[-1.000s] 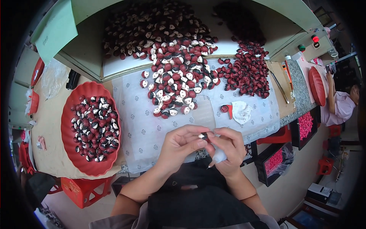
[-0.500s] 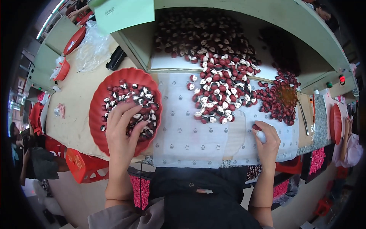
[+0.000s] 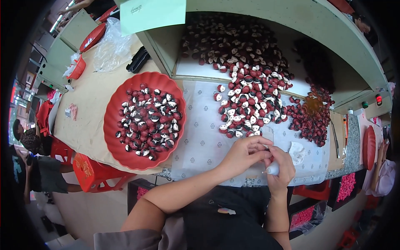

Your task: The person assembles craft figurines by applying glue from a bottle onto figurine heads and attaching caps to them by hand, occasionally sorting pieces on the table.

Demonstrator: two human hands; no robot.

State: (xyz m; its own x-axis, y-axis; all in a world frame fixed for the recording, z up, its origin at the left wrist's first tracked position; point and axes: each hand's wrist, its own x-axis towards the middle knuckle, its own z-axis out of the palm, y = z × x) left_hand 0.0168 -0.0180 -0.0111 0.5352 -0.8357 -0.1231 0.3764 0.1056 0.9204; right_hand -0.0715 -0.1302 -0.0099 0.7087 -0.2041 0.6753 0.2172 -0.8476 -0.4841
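Observation:
My right hand point(image 3: 284, 164) is wrapped round a small white squeeze bottle point(image 3: 273, 168) with a thin nozzle pointing left. Close against it, my left hand point(image 3: 246, 155) is closed in a pinch; whatever lies between its fingertips is hidden. Both hands are over the patterned white sheet point(image 3: 200, 143) near the table's front edge. Beyond them spreads a heap of small round red, white and black pieces point(image 3: 246, 98). To the right lies a heap of darker red pieces point(image 3: 308, 121). More round pieces point(image 3: 148, 121) fill the red scalloped bowl point(image 3: 111, 125) at left.
A crumpled white tissue point(image 3: 297, 153) lies right of my right hand. A green shelf point(image 3: 283, 10) arches over the heaps. Clear plastic point(image 3: 112, 46) and a black object point(image 3: 138, 59) sit at far left. Red stools point(image 3: 93, 171) stand below the table; other people are at both sides.
My left hand has left the red bowl and come right to meet my right hand. The tissue now shows beside the right hand, which still holds the bottle. The view has shifted slightly.

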